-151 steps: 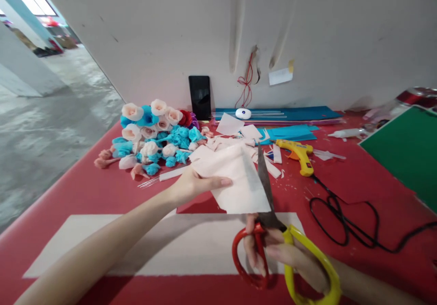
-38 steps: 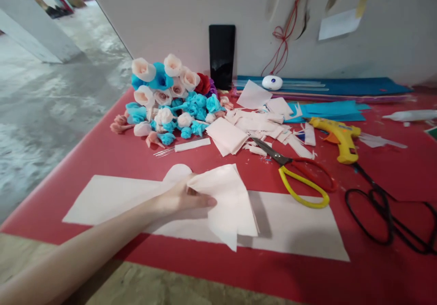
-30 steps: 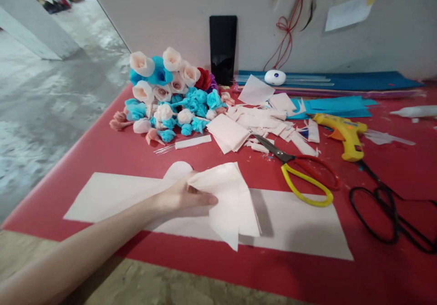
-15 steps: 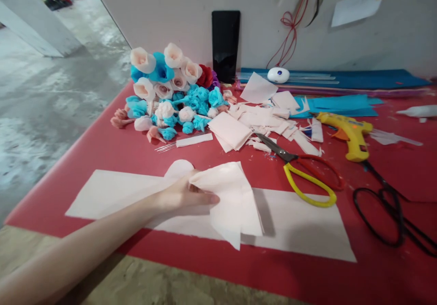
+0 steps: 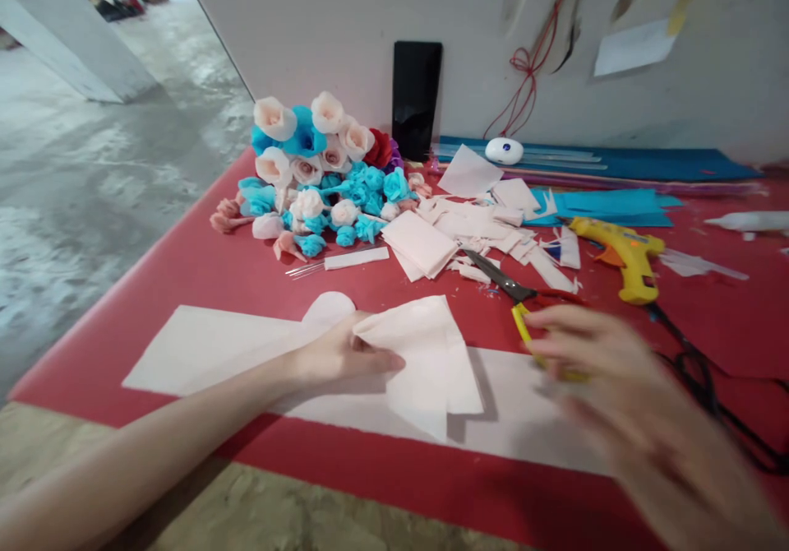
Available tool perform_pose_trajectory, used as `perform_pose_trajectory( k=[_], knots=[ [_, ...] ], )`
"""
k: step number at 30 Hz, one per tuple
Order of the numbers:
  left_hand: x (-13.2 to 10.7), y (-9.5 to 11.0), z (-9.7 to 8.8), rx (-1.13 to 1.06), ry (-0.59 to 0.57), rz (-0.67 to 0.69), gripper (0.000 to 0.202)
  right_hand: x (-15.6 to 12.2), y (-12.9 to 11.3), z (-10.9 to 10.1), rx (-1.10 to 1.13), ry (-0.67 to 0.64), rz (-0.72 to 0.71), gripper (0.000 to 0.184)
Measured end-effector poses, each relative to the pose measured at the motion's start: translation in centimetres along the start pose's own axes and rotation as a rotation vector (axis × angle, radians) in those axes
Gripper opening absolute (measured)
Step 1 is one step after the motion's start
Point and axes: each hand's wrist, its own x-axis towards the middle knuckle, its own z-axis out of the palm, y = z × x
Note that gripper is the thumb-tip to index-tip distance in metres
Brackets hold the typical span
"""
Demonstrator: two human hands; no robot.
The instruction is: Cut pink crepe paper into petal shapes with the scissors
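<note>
My left hand (image 5: 345,354) is closed on a folded piece of pale pink crepe paper (image 5: 431,362), pinched at its left corner with the thumb on top. Beneath it, a long pale strip of the same paper (image 5: 185,349) lies on the red tabletop. A rounded pale piece (image 5: 329,308) shows just behind the fingers. Blurred by motion, my right hand (image 5: 597,370) is over the handles of the scissors (image 5: 499,274), its fingers apart and partly covering the yellow and red loops. The scissors lie flat, blades pointing back left.
Paper flowers (image 5: 333,173) in white, blue and pink are heaped at the back left. Pale paper scraps (image 5: 474,222) lie mid-table. A yellow glue gun (image 5: 629,259) and black-handled scissors (image 5: 703,378) are at the right. A black phone (image 5: 417,99) leans on the wall.
My right hand has come into view from the lower right and reached over the scissors' handles. My left hand keeps its hold on the folded crepe paper; the view has shifted slightly.
</note>
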Motion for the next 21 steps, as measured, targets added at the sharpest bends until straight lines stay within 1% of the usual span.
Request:
perform_pose_trajectory(
  k=[2, 4, 5, 7, 9, 12, 14, 16, 18, 19, 21],
  knots=[
    [0.0, 0.1, 0.1, 0.045, -0.011, 0.012, 0.016, 3.0, -1.8, 0.2, 0.006, -0.110, -0.055, 0.040],
    [0.0, 0.2, 0.3, 0.102, -0.033, 0.019, 0.017, 4.4, -2.7, 0.7, 0.008, -0.193, -0.113, 0.046],
    [-0.1, 0.2, 0.4, 0.134, -0.042, 0.018, 0.018, 4.6, -2.8, 0.9, 0.006, -0.202, -0.133, 0.049],
    [-0.2, 0.2, 0.6, 0.199, -0.060, 0.017, 0.019, 4.3, -2.7, 1.2, -0.002, -0.167, -0.140, 0.050],
    [-0.2, 0.2, 0.8, 0.237, -0.070, 0.017, 0.020, 4.0, -2.6, 1.1, -0.004, -0.109, -0.142, 0.047],
    [-0.2, 0.3, 1.0, 0.271, -0.086, 0.040, 0.021, 4.4, -2.7, 0.3, 0.029, 0.010, -0.146, 0.037],
    [0.0, 0.2, 1.0, 0.233, -0.147, 0.068, 0.019, 5.1, -2.9, -0.5, 0.052, 0.121, -0.128, 0.028],
    [0.1, 0.0, 1.1, 0.142, -0.229, 0.090, 0.016, 5.7, -3.1, -1.0, 0.066, 0.244, -0.056, 0.020],
    [0.3, -0.2, 1.2, 0.060, -0.266, 0.087, 0.018, 6.2, -2.9, -1.4, 0.089, 0.347, 0.038, 0.015],
    [0.4, -0.3, 1.2, 0.041, -0.265, 0.091, 0.019, 6.4, -2.7, -1.4, 0.113, 0.380, 0.074, 0.014],
    [0.4, -0.3, 1.3, 0.048, -0.221, 0.144, 0.017, 6.7, -2.3, -1.3, 0.176, 0.406, 0.103, 0.013]
  ],
)
